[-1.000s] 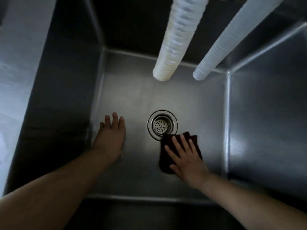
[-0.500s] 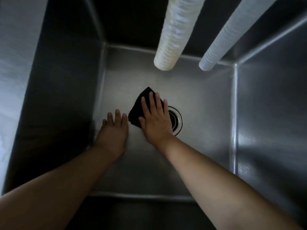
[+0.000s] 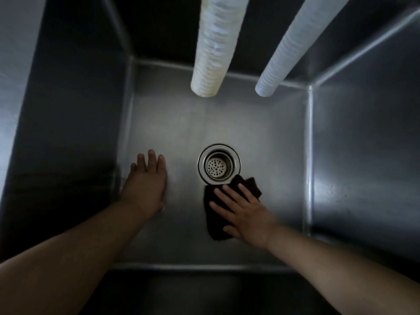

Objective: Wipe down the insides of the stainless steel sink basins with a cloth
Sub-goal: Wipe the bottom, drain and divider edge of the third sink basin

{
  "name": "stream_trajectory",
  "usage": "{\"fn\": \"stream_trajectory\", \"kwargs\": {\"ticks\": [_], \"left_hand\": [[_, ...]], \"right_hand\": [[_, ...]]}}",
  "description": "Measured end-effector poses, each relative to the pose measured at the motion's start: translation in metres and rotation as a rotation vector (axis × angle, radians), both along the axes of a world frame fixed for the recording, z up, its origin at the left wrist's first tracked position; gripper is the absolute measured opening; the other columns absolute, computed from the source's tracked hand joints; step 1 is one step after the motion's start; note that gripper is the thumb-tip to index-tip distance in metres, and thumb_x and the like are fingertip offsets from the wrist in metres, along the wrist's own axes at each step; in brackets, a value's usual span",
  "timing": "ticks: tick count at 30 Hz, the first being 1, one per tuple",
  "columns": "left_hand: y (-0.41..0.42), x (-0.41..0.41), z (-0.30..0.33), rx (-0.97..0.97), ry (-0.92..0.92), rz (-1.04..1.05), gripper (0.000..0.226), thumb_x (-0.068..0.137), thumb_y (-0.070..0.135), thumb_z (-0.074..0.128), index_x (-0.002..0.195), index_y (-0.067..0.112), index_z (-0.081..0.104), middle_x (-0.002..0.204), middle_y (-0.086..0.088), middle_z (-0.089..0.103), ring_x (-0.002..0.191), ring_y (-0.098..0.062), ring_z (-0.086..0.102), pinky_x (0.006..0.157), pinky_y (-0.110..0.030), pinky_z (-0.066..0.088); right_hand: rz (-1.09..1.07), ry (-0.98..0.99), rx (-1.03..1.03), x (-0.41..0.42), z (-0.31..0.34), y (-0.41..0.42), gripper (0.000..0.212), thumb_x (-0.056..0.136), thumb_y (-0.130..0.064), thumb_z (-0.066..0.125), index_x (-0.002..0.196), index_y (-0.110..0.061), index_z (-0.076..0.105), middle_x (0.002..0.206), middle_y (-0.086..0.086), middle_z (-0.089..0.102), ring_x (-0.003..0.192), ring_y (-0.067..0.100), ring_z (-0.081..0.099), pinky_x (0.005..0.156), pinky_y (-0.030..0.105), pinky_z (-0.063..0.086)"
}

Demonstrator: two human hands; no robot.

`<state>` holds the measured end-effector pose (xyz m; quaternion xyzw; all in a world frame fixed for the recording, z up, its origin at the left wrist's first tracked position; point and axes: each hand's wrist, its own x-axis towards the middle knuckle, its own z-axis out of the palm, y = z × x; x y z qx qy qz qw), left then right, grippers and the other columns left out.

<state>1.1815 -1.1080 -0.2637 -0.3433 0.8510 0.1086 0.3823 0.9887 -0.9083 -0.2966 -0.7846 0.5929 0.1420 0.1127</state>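
Observation:
I look straight down into a deep stainless steel sink basin (image 3: 261, 137). A dark cloth (image 3: 212, 220) lies on the basin floor just below and right of the round drain strainer (image 3: 219, 165). My right hand (image 3: 244, 214) presses flat on the cloth with its fingers straight and spread, hiding most of it. My left hand (image 3: 146, 184) rests flat on the bare floor near the left wall, fingers straight and apart from the cloth.
Two white ribbed hoses (image 3: 216, 46) (image 3: 293, 46) hang down from above over the back half of the basin. Steel walls stand close on the left (image 3: 75, 123) and the right (image 3: 363, 144). The near rim runs along the bottom.
My right hand has swept the cloth from the upper left of the drain back to its lower right, uncovering the strainer. My left hand has stayed in place.

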Motion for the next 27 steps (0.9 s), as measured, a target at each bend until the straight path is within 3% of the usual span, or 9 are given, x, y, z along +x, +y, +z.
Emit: {"fn": "stream_trajectory", "kwargs": {"ticks": [3, 8, 10, 12, 15, 19, 23, 25, 27], "left_hand": [[-0.001, 0.000, 0.000, 0.001, 0.006, -0.001, 0.120, 0.075, 0.048, 0.072, 0.147, 0.003, -0.014, 0.155, -0.025, -0.014, 0.143, -0.045, 0.001, 0.117, -0.048, 0.014], [0.001, -0.003, 0.004, -0.012, -0.029, -0.002, 0.117, 0.078, 0.046, 0.070, 0.147, 0.001, -0.013, 0.154, -0.028, -0.013, 0.142, -0.048, 0.002, 0.116, -0.050, 0.015], [0.007, -0.009, 0.009, -0.040, -0.038, 0.024, 0.098, 0.088, 0.031, 0.061, 0.147, -0.001, -0.010, 0.154, -0.030, -0.011, 0.142, -0.049, 0.002, 0.115, -0.055, 0.015], [0.015, -0.019, 0.010, -0.073, 0.053, -0.068, 0.074, 0.095, 0.013, 0.041, 0.149, 0.003, -0.008, 0.155, -0.024, -0.015, 0.143, -0.044, -0.005, 0.114, -0.061, 0.010], [0.028, -0.038, 0.003, -0.013, 0.212, -0.340, 0.079, 0.093, 0.014, 0.040, 0.149, 0.014, -0.016, 0.155, -0.014, -0.025, 0.144, -0.032, -0.020, 0.114, -0.060, 0.001], [0.025, -0.053, -0.001, 0.044, 0.160, -0.333, 0.082, 0.092, 0.019, 0.045, 0.150, 0.017, -0.014, 0.156, -0.011, -0.025, 0.144, -0.029, -0.019, 0.116, -0.057, 0.001], [0.017, -0.057, -0.001, 0.050, 0.144, -0.362, 0.086, 0.089, 0.022, 0.052, 0.151, 0.019, -0.007, 0.156, -0.010, -0.023, 0.145, -0.027, -0.014, 0.116, -0.055, 0.006], [0.016, -0.058, -0.001, 0.054, 0.132, -0.361, 0.090, 0.086, 0.024, 0.056, 0.152, 0.021, -0.006, 0.157, -0.008, -0.023, 0.146, -0.026, -0.013, 0.116, -0.054, 0.007], [0.015, -0.058, -0.002, 0.054, 0.107, -0.365, 0.101, 0.081, 0.029, 0.065, 0.151, 0.023, -0.007, 0.156, -0.007, -0.024, 0.145, -0.026, -0.013, 0.116, -0.052, 0.007]], "right_hand": [[-0.027, 0.002, 0.009, -0.027, 0.004, -0.011, 0.079, 0.076, -0.054, 0.065, 0.143, -0.025, 0.037, 0.150, 0.006, 0.036, 0.137, 0.028, 0.034, 0.113, 0.053, 0.023], [-0.353, 0.006, -0.022, -0.045, 0.008, -0.047, 0.068, 0.085, -0.039, 0.062, 0.145, -0.023, 0.035, 0.152, 0.011, 0.031, 0.140, 0.032, 0.028, 0.115, 0.047, 0.008], [-0.510, -0.045, -0.064, -0.034, 0.007, -0.056, 0.061, 0.084, -0.032, 0.066, 0.140, -0.023, 0.045, 0.145, 0.016, 0.040, 0.132, 0.038, 0.038, 0.109, 0.051, 0.022], [-0.614, -0.101, -0.106, -0.018, 0.007, -0.064, 0.053, 0.075, -0.024, 0.076, 0.125, -0.019, 0.061, 0.129, 0.018, 0.055, 0.111, 0.043, 0.053, 0.092, 0.054, 0.040], [-0.517, -0.124, -0.163, -0.004, 0.006, -0.078, 0.042, 0.061, -0.018, 0.085, 0.101, -0.018, 0.073, 0.103, 0.011, 0.067, 0.087, 0.036, 0.063, 0.073, 0.045, 0.048], [-0.387, -0.180, -0.242, -0.008, 0.000, -0.094, 0.035, 0.061, -0.015, 0.084, 0.093, -0.019, 0.074, 0.091, 0.004, 0.071, 0.084, 0.024, 0.067, 0.077, 0.033, 0.047], [-0.329, -0.123, -0.246, -0.008, -0.002, -0.107, 0.021, 0.053, -0.012, 0.084, 0.068, -0.016, 0.069, 0.063, -0.002, 0.066, 0.065, 0.020, 0.064, 0.067, 0.025, 0.046], [-0.280, 0.007, -0.189, -0.003, 0.001, -0.111, 0.014, 0.057, -0.021, 0.082, 0.066, -0.022, 0.070, 0.064, -0.008, 0.066, 0.070, 0.015, 0.063, 0.067, 0.023, 0.046], [-0.248, 0.088, -0.083, -0.001, 0.004, -0.111, 0.013, 0.074, -0.025, 0.071, 0.087, -0.020, 0.071, 0.085, -0.006, 0.069, 0.092, 0.017, 0.060, 0.080, 0.027, 0.044]]}}
